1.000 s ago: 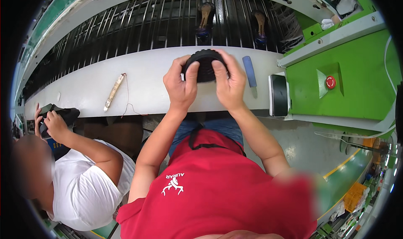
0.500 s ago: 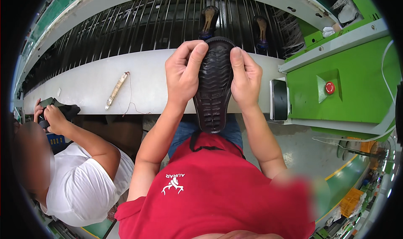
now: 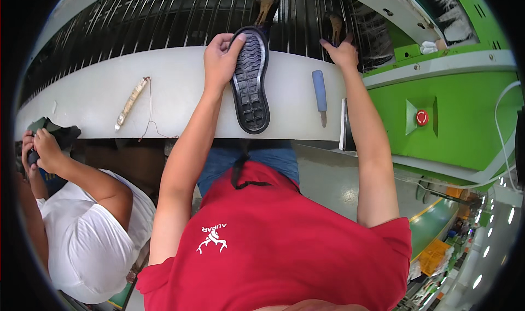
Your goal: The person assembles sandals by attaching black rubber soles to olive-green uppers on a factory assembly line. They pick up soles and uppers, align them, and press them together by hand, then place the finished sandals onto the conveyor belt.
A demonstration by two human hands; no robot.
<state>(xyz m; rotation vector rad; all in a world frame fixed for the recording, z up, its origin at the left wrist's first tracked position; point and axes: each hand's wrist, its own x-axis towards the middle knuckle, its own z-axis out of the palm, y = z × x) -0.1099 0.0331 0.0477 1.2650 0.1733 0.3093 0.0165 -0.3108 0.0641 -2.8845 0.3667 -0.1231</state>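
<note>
My left hand (image 3: 220,65) grips a black shoe sole (image 3: 251,89) by its upper left side, thumb on the tread. The wavy, blocky tread faces up, and the sole hangs over the white work surface. Stretched out to the far right, my right hand (image 3: 342,53) has its thumb and fingers on either side of the near end of a dark shoe piece with a tan middle (image 3: 334,27) on the metal rollers. Between my arms lies a blue-handled tool (image 3: 319,91) with a short metal blade. A similar tan-and-dark piece (image 3: 266,9) sits beyond the held sole.
Metal rollers (image 3: 180,21) run along behind the white work surface (image 3: 180,92). A wrapped stick with thread (image 3: 132,104) lies at left. A green machine panel with a red button (image 3: 421,117) stands at right. A co-worker in white (image 3: 93,240) handles a dark shoe part (image 3: 57,133).
My right hand has let go of the sole and reached to the piece on the rollers. My left hand keeps the sole, now shifted left and up. The blue-handled tool has come into sight.
</note>
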